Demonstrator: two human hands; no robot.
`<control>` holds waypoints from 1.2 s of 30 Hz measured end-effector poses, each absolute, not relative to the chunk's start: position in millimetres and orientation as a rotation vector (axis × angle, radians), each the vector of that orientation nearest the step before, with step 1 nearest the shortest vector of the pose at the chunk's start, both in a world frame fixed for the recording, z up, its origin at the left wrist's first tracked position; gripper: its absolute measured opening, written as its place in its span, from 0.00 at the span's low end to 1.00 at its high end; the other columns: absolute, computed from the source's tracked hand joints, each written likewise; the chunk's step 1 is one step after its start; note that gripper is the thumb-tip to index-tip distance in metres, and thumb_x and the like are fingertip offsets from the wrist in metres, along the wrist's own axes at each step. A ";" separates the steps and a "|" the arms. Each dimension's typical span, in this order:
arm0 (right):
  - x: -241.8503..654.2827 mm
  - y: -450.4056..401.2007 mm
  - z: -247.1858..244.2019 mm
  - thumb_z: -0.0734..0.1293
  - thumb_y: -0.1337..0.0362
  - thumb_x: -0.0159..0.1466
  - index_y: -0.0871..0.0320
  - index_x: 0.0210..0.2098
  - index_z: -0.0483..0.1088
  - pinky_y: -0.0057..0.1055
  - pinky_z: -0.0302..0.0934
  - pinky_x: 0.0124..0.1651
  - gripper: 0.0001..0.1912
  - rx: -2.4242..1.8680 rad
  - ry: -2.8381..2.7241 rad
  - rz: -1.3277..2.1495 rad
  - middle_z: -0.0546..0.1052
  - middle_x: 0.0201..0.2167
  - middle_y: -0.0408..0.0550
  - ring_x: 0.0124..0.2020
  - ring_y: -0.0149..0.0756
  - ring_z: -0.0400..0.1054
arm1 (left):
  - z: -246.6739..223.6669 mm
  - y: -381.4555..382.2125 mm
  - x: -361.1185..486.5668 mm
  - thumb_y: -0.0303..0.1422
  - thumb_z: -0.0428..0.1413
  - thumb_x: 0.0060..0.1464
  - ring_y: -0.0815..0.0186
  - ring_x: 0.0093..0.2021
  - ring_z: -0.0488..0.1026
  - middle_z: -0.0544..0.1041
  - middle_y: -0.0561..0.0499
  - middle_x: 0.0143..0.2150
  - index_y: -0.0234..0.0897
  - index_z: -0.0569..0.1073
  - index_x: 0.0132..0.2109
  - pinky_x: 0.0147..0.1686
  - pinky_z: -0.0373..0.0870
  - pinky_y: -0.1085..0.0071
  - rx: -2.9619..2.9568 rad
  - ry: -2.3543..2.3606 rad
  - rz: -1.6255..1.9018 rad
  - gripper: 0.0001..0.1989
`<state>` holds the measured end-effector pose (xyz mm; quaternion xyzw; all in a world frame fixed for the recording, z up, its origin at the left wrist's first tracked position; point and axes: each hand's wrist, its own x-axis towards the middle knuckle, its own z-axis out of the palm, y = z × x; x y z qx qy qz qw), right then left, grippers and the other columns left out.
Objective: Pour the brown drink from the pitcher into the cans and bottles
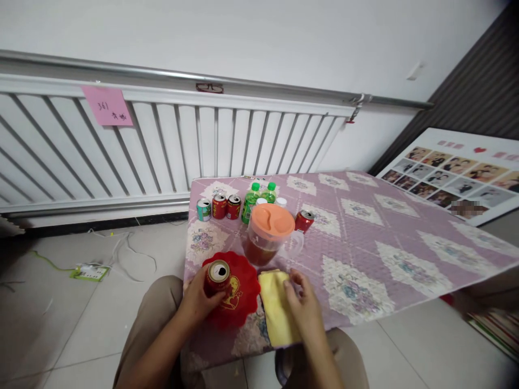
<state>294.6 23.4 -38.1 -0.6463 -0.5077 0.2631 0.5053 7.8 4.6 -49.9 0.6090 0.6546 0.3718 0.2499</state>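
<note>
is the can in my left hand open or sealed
Open: the top of the can shows a dark drinking hole.

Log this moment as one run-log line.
Left hand: holding opened red can at red scalloped plate | Right hand: at folded yellow cloth | Lidded pitcher: beyond plate, brown liquid inside

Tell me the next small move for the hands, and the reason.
Probably lift the cloth a little with the right hand: its fingers are at the cloth's upper right edge, and the cloth lies on the table. The left hand holds the can at the red plate, so it seems best kept steady.
</note>
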 end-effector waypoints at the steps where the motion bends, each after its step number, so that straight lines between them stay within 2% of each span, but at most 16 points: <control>1: 289.4 14.9 -46.1 0.68 0.50 0.59 0.57 0.50 0.73 0.54 0.63 0.58 0.24 -1.590 -1.390 0.541 0.79 0.49 0.58 0.52 0.53 0.72 | -49.2 4.6 7.7 0.30 0.68 0.44 0.46 0.60 0.75 0.79 0.42 0.58 0.40 0.70 0.59 0.63 0.65 0.45 1.655 1.788 1.010 0.33; 4: 274.9 -4.0 -64.5 0.66 0.55 0.63 0.57 0.59 0.70 0.59 0.63 0.56 0.27 -1.758 -1.805 0.246 0.74 0.59 0.63 0.59 0.61 0.67 | -46.8 4.7 7.7 0.29 0.68 0.43 0.47 0.61 0.74 0.79 0.42 0.59 0.38 0.69 0.60 0.64 0.63 0.46 1.642 1.782 1.014 0.35; 7: 269.4 -10.8 -73.9 0.64 0.59 0.66 0.57 0.62 0.69 0.57 0.67 0.50 0.25 -1.918 -1.977 0.028 0.69 0.65 0.64 0.62 0.64 0.65 | -45.7 5.0 7.4 0.29 0.69 0.42 0.48 0.62 0.73 0.78 0.42 0.59 0.38 0.68 0.61 0.65 0.62 0.46 1.612 1.745 1.034 0.37; 11: 279.3 -5.3 -76.5 0.63 0.65 0.64 0.55 0.57 0.73 0.47 0.69 0.48 0.21 -1.803 -1.998 -0.023 0.75 0.56 0.60 0.50 0.52 0.73 | -45.0 4.7 6.9 0.28 0.69 0.42 0.48 0.62 0.73 0.78 0.41 0.59 0.37 0.68 0.61 0.65 0.62 0.45 1.591 1.720 1.057 0.38; 14: 289.3 -1.4 -68.8 0.62 0.65 0.63 0.56 0.52 0.74 0.47 0.70 0.50 0.20 -1.661 -1.936 0.061 0.79 0.48 0.57 0.46 0.48 0.75 | -43.0 3.7 6.7 0.29 0.69 0.43 0.48 0.61 0.73 0.78 0.41 0.59 0.37 0.69 0.61 0.65 0.62 0.45 1.586 1.711 1.052 0.37; 16: 290.3 -2.1 -55.7 0.61 0.62 0.64 0.56 0.53 0.73 0.47 0.70 0.52 0.20 -1.605 -1.878 0.124 0.79 0.47 0.55 0.48 0.47 0.75 | -40.5 2.8 6.6 0.29 0.69 0.43 0.48 0.62 0.72 0.77 0.41 0.60 0.38 0.69 0.61 0.66 0.60 0.46 1.586 1.707 1.043 0.36; 20: 271.0 -2.7 -9.0 0.61 0.56 0.66 0.55 0.57 0.69 0.46 0.68 0.57 0.21 -1.434 -1.823 0.258 0.77 0.53 0.56 0.54 0.46 0.73 | -34.9 1.0 6.1 0.28 0.69 0.44 0.46 0.64 0.70 0.76 0.40 0.62 0.39 0.67 0.62 0.67 0.57 0.44 1.583 1.716 1.001 0.37; 27: 202.6 27.2 74.3 0.61 0.67 0.67 0.55 0.64 0.66 0.49 0.62 0.63 0.26 -1.097 -2.342 0.208 0.69 0.61 0.60 0.63 0.48 0.64 | -37.5 1.0 4.4 0.30 0.68 0.46 0.48 0.64 0.70 0.75 0.41 0.62 0.40 0.66 0.62 0.65 0.58 0.46 1.596 1.689 1.011 0.37; 32: 165.3 39.6 94.7 0.62 0.74 0.65 0.46 0.63 0.69 0.49 0.66 0.54 0.29 -1.158 -2.887 0.037 0.64 0.69 0.56 0.59 0.52 0.67 | -41.5 2.0 4.3 0.33 0.68 0.47 0.47 0.56 0.76 0.79 0.42 0.53 0.37 0.69 0.58 0.62 0.60 0.43 1.592 1.727 0.970 0.31; 36: 150.4 44.6 101.2 0.63 0.70 0.68 0.45 0.58 0.73 0.45 0.66 0.48 0.22 -1.153 -3.065 -0.142 0.68 0.67 0.54 0.57 0.52 0.67 | -40.0 2.5 5.1 0.34 0.68 0.46 0.46 0.56 0.75 0.79 0.42 0.53 0.38 0.70 0.56 0.62 0.59 0.43 1.592 1.739 0.973 0.30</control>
